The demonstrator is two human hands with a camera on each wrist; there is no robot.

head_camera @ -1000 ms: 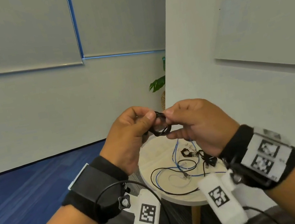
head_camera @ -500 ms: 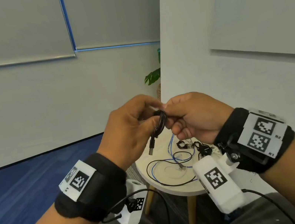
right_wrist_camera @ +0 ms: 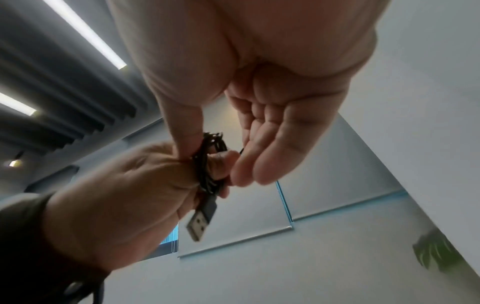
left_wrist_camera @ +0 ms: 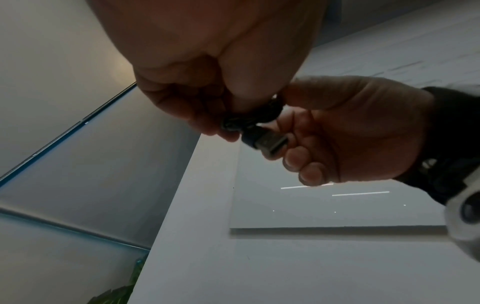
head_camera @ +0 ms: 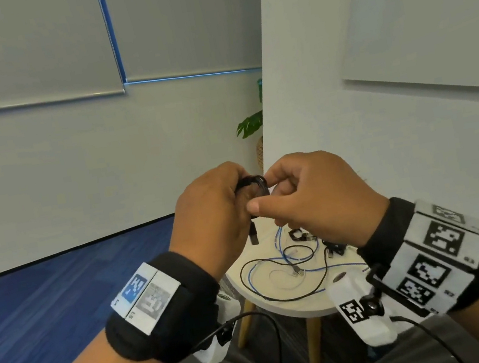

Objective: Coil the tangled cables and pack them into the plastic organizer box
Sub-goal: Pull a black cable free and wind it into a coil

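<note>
Between your hands, your left hand (head_camera: 206, 218) grips the coiled black cable (right_wrist_camera: 207, 164), USB plug (right_wrist_camera: 200, 222) dangling; right-hand fingers (right_wrist_camera: 259, 160) seemingly pinch its loose end. Tuck that next. Beyond, tangled cables (head_camera: 290, 264) await on the worktop (head_camera: 284, 307); no box visible.

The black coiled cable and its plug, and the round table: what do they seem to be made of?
Black coiled cable: matte sheath, probably rubber or plastic; it bends into tight loops. Plug: shiny metal shell on a dark, likely plastic, body. Round table: smooth pale top, material unclear; its legs look like light wood.
</note>
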